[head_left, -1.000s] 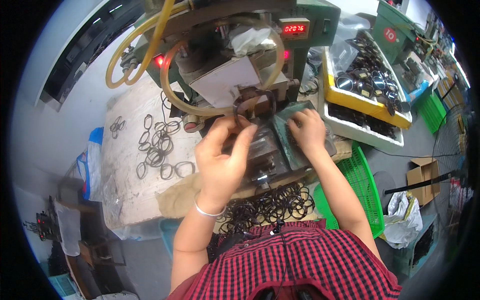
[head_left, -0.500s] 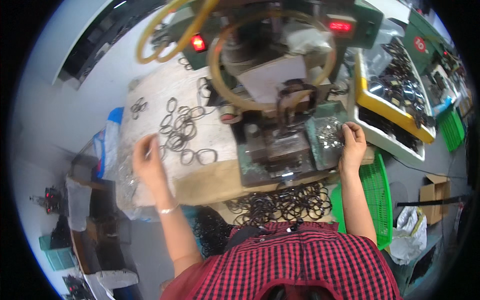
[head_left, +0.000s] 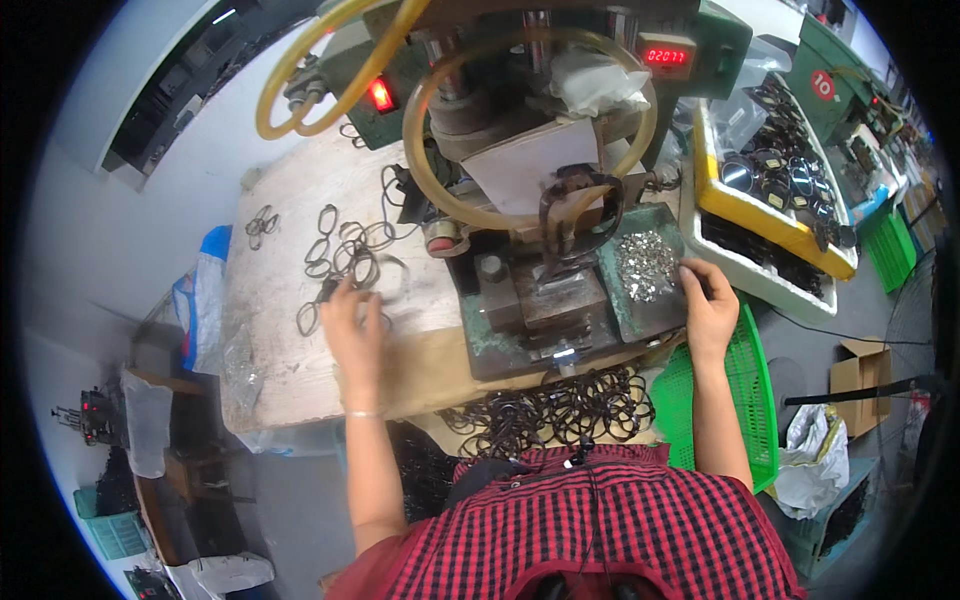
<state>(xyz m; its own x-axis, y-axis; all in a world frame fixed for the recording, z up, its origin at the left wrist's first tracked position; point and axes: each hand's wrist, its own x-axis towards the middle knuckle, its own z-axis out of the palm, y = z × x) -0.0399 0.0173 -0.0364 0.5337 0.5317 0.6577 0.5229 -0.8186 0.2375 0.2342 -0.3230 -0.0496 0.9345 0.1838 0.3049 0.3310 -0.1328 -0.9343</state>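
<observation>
My left hand (head_left: pixel 353 335) is over several thin dark eyeglass frames (head_left: pixel 322 250) on a pale board (head_left: pixel 285 345); its fingers look apart, though slightly blurred. Some frames are partly hidden by it, and a blurred dark loop lies beside it. My right hand (head_left: pixel 712 310) rests at the right edge of a green metal tray (head_left: pixel 618 300) of small shiny metal pieces (head_left: pixel 645 265). Its thumb and index finger are pinched together; whatever is between them is too small to make out. Between the hands stands a press machine (head_left: pixel 545 310), with a dark curved part (head_left: pixel 580 215) upright above its block.
More dark frames (head_left: pixel 545 410) are heaped at the board's front edge, close to my body. A yellow hose (head_left: pixel 415 150) loops before the press. To the right are foam boxes (head_left: pixel 760 225) of dark glasses, a green basket (head_left: pixel 755 390) and a cardboard box (head_left: pixel 860 380).
My left hand has moved right and slightly forward onto the frames. My right hand stays by the tray, fingertips still together. The whole view has shifted slightly.
</observation>
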